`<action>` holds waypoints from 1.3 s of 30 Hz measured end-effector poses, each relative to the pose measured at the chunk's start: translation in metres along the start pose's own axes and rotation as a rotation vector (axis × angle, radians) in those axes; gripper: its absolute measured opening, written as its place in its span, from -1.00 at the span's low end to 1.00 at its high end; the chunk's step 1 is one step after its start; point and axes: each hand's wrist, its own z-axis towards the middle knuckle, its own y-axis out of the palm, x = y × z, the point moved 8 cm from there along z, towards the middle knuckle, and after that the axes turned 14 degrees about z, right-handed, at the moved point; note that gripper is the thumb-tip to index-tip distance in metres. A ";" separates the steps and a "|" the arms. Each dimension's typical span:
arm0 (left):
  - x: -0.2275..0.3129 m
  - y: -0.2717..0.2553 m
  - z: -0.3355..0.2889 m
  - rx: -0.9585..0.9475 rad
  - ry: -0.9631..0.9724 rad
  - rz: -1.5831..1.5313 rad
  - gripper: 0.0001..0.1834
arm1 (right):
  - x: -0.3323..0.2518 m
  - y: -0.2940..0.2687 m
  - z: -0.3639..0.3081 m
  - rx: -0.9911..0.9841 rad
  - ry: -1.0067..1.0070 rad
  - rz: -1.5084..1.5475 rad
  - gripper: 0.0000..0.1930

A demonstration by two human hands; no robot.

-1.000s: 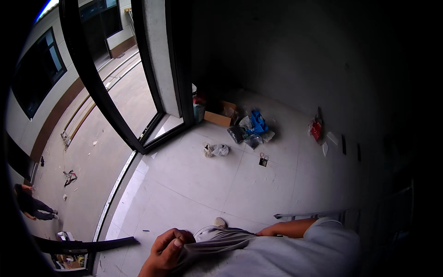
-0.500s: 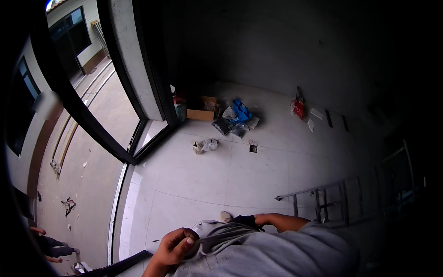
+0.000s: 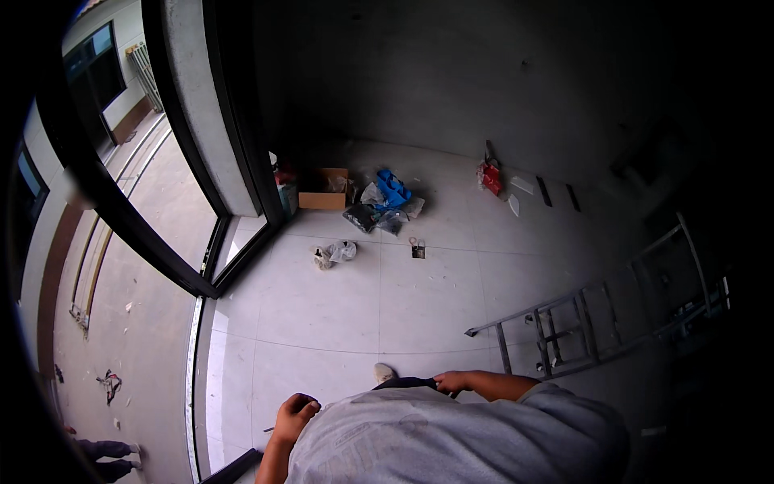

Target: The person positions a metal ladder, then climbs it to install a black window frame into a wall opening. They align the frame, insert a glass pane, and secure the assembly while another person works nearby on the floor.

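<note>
My left hand is beside the left edge of my grey shirt, its fingers curled in. Whatever lies inside those fingers, if anything, is hidden. At the front of my waist my right hand grips the dark cloth of my trousers, and its fingertips are partly out of sight. The tip of a pale shoe shows on the tiled floor just beyond the trousers.
A metal ladder lies at the right. Farther off are an open cardboard box, a blue bag, a crumpled clear bag and a red package. A dark door frame stands left; beyond it another person's legs show.
My left hand has let go of the shirt, which now hangs lower over my front. My view has shifted, so the room's things sit farther left.
</note>
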 end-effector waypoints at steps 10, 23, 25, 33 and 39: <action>-0.124 0.045 0.019 -0.141 -0.164 0.344 -0.52 | -0.046 0.002 0.015 0.114 -0.411 -0.510 -0.71; -0.158 0.114 0.021 0.213 -0.199 0.190 -0.61 | -0.169 -0.173 0.122 0.150 -0.546 -0.257 -0.84; -0.150 0.096 0.006 0.447 -0.320 0.108 -0.62 | -0.230 -0.091 0.073 0.109 -0.693 -0.313 -0.80; -0.211 0.093 -0.090 0.744 -0.818 -0.077 -0.61 | -0.255 0.089 0.115 -0.209 -0.772 -1.076 -0.67; -0.239 0.180 -0.121 0.616 -0.817 -0.302 -0.31 | -0.254 0.054 0.183 -0.144 -0.493 -0.990 -0.76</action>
